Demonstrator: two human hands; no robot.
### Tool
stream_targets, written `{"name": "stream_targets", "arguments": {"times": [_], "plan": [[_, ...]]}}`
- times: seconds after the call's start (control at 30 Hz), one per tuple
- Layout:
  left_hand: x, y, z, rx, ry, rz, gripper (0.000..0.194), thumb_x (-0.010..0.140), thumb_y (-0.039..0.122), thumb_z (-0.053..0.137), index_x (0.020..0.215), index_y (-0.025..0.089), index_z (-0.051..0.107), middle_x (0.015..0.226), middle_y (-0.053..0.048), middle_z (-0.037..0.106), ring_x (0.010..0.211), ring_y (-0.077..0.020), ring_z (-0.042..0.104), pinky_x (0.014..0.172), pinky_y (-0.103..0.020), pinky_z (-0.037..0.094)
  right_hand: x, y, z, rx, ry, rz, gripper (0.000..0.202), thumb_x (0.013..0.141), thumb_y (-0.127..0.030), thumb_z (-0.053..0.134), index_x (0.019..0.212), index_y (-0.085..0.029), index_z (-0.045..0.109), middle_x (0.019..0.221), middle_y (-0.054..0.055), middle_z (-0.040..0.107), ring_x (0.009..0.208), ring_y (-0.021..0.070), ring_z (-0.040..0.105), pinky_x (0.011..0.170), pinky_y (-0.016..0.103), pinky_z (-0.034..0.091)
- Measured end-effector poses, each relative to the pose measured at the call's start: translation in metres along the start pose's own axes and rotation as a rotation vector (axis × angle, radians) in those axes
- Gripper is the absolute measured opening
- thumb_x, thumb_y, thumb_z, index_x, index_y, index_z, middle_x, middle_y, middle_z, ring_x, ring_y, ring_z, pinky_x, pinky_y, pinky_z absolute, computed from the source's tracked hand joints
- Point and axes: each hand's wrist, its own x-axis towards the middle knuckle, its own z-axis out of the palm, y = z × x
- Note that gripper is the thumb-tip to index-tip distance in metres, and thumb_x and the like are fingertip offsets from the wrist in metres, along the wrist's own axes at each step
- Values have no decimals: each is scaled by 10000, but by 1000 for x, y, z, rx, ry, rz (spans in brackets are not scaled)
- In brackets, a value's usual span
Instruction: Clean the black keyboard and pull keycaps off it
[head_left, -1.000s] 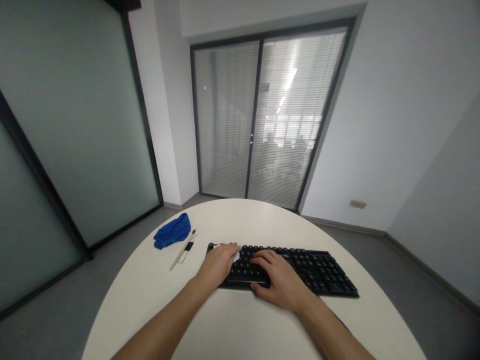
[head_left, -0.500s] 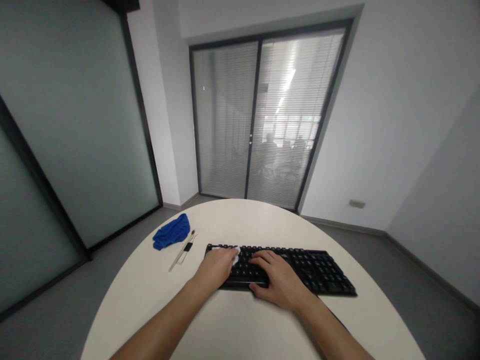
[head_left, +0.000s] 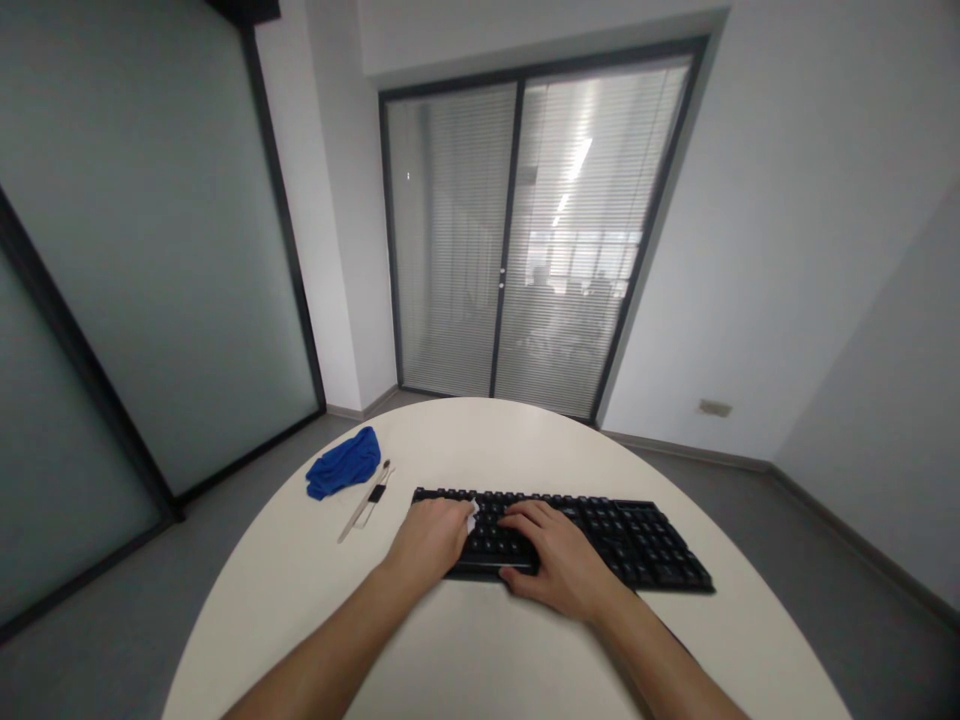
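Observation:
A black keyboard point(head_left: 660, 545) lies across the pale round table, its long side toward me. My left hand point(head_left: 427, 535) is on the keyboard's left end, fingers closed over a crumpled white tissue or wipe point(head_left: 472, 518) that presses against the keys. Most of the white piece is hidden under the fingers. My right hand point(head_left: 551, 560) rests over the keyboard's middle. Its fingers bend onto the keys while the thumb lies at the near edge, so the hand holds the keyboard from the front.
To the left on the table point(head_left: 480, 440) lie a crumpled blue cloth point(head_left: 345, 464), a slim light-handled brush point(head_left: 352, 520) and a thin tool with a black middle point(head_left: 377, 494). A dark cable point(head_left: 679, 643) runs beside my right forearm. Beyond the table's curved edge stand glass panels point(head_left: 450, 250).
My left hand has shifted slightly on the keyboard's left end, and its fingers now cover more of the white piece. My right hand and the keyboard have stayed in place.

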Motion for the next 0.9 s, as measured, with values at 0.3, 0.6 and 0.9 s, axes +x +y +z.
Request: {"name": "stream_targets", "arguments": {"times": [0.3,0.6,0.9], "plan": [[-5,-19,8,-83,114,-39,354,926,91,448,1180,213,662,1184,-53,698,1099,-215,627,1006,-318,434,0,1,0,2,16,4,441,771,-347,700,1189,-223,632,1263,77,601,1191,254,515,1073,410,380],[-6,-17,4,-69,44,-47,332,933,122,445,1152,212,679,1108,-84,724,1065,-230,657,948,-335,468,0,1,-1,-4,11,18,449,766,-349,712,1187,-210,639,1248,80,615,1187,252,520,1063,398,394],[-11,-20,8,-126,113,86,279,932,166,489,1104,252,691,1111,-22,729,1010,-222,676,876,-329,505,-2,4,1,42,36,4,477,767,-335,709,1218,-207,616,1274,92,601,1204,259,517,1074,421,389]]}}
